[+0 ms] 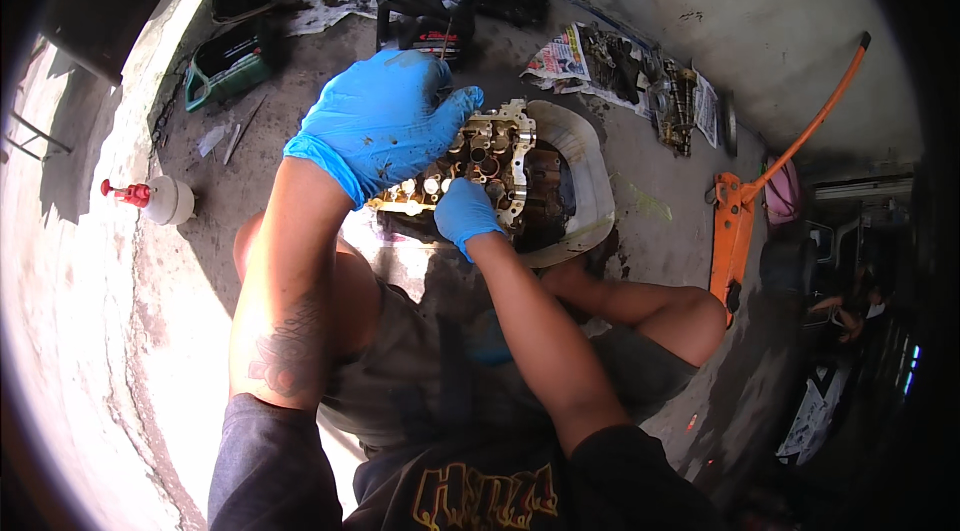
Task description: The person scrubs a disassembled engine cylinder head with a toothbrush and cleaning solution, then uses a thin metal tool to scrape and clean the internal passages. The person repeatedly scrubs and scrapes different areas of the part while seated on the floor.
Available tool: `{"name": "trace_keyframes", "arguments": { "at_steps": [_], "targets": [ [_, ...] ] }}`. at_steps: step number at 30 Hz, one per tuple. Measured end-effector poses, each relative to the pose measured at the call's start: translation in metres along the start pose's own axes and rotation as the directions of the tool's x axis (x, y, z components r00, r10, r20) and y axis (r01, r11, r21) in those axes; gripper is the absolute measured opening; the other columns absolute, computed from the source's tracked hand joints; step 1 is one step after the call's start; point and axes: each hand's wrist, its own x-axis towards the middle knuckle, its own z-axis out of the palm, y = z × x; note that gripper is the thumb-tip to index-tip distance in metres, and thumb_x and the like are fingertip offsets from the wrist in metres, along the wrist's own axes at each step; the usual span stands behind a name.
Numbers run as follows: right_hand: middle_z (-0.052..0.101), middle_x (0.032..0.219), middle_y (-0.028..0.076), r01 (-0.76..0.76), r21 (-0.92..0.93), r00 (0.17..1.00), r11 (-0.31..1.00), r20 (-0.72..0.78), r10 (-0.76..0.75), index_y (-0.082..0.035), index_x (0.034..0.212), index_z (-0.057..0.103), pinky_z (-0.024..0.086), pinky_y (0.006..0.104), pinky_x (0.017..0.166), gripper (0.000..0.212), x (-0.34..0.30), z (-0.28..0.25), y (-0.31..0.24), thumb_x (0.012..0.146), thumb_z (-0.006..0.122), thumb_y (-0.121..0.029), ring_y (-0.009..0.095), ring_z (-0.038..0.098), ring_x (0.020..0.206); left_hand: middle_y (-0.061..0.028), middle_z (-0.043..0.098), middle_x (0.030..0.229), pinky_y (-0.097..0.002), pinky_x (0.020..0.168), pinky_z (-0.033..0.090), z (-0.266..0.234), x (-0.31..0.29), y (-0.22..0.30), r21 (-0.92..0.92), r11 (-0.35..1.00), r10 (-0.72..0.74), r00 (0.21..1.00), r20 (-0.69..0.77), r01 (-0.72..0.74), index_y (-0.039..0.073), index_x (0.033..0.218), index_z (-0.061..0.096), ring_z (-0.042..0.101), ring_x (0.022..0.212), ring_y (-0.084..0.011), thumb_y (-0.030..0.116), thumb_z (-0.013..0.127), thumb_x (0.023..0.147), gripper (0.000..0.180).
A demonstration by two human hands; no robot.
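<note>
A metal engine cylinder head [482, 163] lies on the floor in front of my crossed legs, its valve bores facing up. Over its far left part is my left hand [385, 121] in a stained blue glove, closed, thumb toward the right. A thin dark rod [444, 43] shows just beyond these fingers; whether they grip it is unclear. My right hand [467, 215], also blue-gloved, is closed at the near edge of the cylinder head, its fingertips hidden. Under and right of the head is a pale oval basin [590, 193].
Beyond the head stand a black jug [420, 16] and a green container [225, 66]. Dark metal parts [680, 101] lie on newspaper [560, 59] by the wall. An orange floor jack [733, 231] stands at right, a white bottle with a red spray top [168, 201] at left.
</note>
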Motion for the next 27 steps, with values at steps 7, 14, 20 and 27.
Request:
{"name": "trace_keyframes", "arguments": {
  "at_steps": [7,14,20,27],
  "targets": [
    [0.067,0.096,0.029,0.074,-0.015,0.995,0.997,-0.067,-0.075,0.005,0.093,0.067,0.054,0.0468,0.083,0.021,0.005,-0.006,0.022,0.082,0.056,-0.009,0.044,0.066,0.092,-0.0251,0.066,0.088,-0.0463,0.079,0.049,0.0,0.002,0.0,-0.006,1.0,0.015,1.0,0.013,-0.015,-0.002,0.094,0.069,0.064,0.088,-0.0412,0.038,0.06,0.091,0.041],
    [0.07,0.091,0.023,0.186,-0.368,0.981,0.911,0.028,-0.19,-0.003,0.09,0.074,0.056,0.0456,0.077,0.022,0.017,-0.037,-0.005,0.085,0.054,-0.012,0.037,0.07,0.087,-0.0244,0.066,0.087,-0.0464,0.077,0.049,-0.001,-0.001,-0.003,0.033,0.999,0.028,1.0,-0.004,-0.027,-0.001,0.095,0.069,0.063,0.086,-0.0412,0.039,0.059,0.091,0.041],
    [0.071,0.096,0.019,0.463,-0.659,0.882,0.593,0.28,-0.378,-0.005,0.092,0.075,0.056,0.0428,0.076,0.022,0.07,-0.098,-0.031,0.081,0.056,-0.011,0.034,0.071,0.089,-0.0244,0.066,0.088,-0.0472,0.077,0.048,-0.006,0.0,-0.008,-0.03,1.0,-0.008,1.0,0.025,0.009,-0.001,0.096,0.069,0.062,0.088,-0.0413,0.039,0.059,0.091,0.042],
    [0.071,0.105,0.018,0.545,-0.616,0.838,0.569,0.375,-0.398,-0.005,0.101,0.074,0.056,0.0443,0.082,0.027,0.11,-0.077,-0.022,0.083,0.055,-0.011,0.034,0.069,0.096,-0.0243,0.066,0.088,-0.046,0.078,0.049,-0.013,0.0,-0.011,-0.022,1.0,-0.022,1.0,-0.003,0.022,-0.001,0.096,0.069,0.063,0.089,-0.0411,0.037,0.059,0.091,0.04]
  ]
}}
